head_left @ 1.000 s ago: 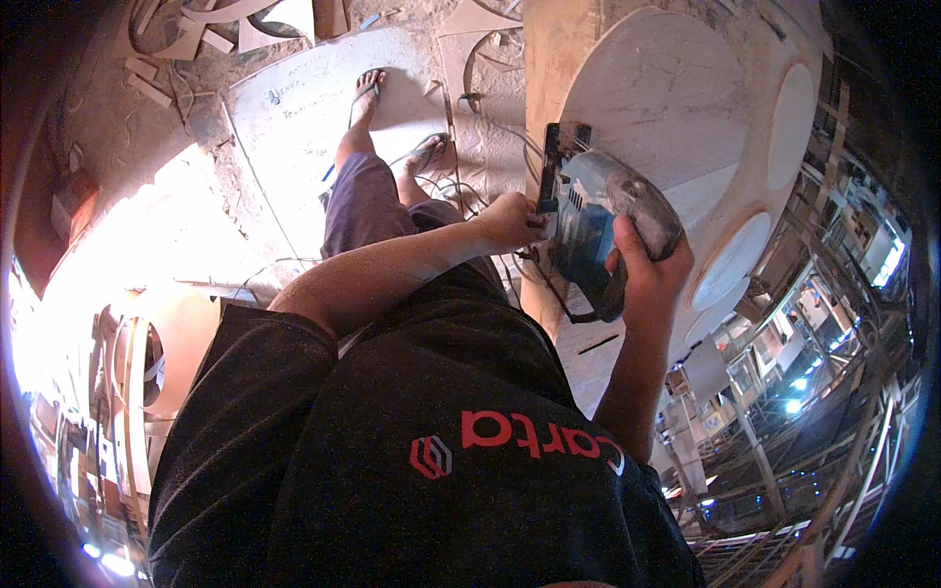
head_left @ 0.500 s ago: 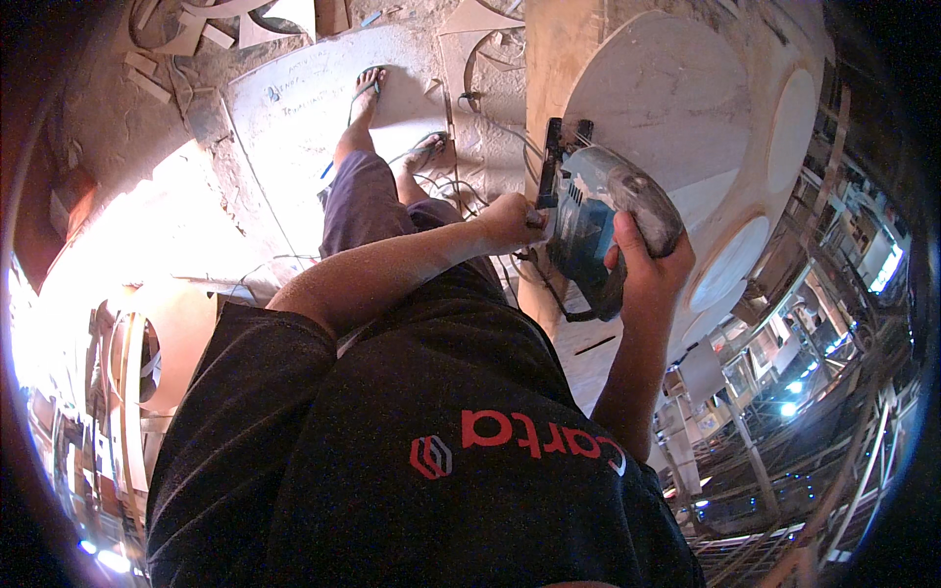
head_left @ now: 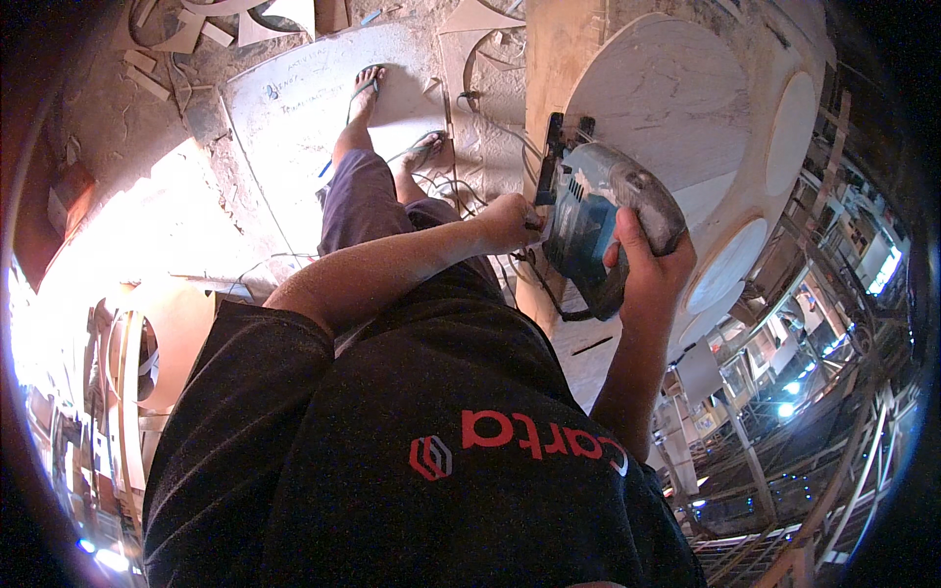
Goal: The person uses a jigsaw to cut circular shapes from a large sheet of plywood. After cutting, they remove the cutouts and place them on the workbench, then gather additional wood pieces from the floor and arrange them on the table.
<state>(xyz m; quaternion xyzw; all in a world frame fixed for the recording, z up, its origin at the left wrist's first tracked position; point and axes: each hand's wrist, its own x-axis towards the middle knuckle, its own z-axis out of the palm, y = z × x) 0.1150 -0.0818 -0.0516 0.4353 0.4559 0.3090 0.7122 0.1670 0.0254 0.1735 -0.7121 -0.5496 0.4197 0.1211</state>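
My right hand (head_left: 655,253) is wrapped round the dusty handle of a teal-and-grey jigsaw (head_left: 580,235), the thumb over its near side. The tool is held on its side, its black base plate (head_left: 550,162) facing left and away from me. Close against the jigsaw's left side is my left hand (head_left: 508,223), closed with fingertips pinched near the base plate. Whatever may be between those fingers is too small to make out. Behind the jigsaw lies a large pale rounded wooden panel (head_left: 667,98).
Round pale discs (head_left: 727,263) lie along the work surface at the right. A power cord (head_left: 578,316) curves under the jigsaw. Past my legs a whitish board (head_left: 294,108) lies on the dusty floor. Curved wood offcuts (head_left: 181,34) are scattered at the far left.
The jigsaw has shifted very slightly in my right hand, its base plate a little farther from me. My left hand stays at its side.
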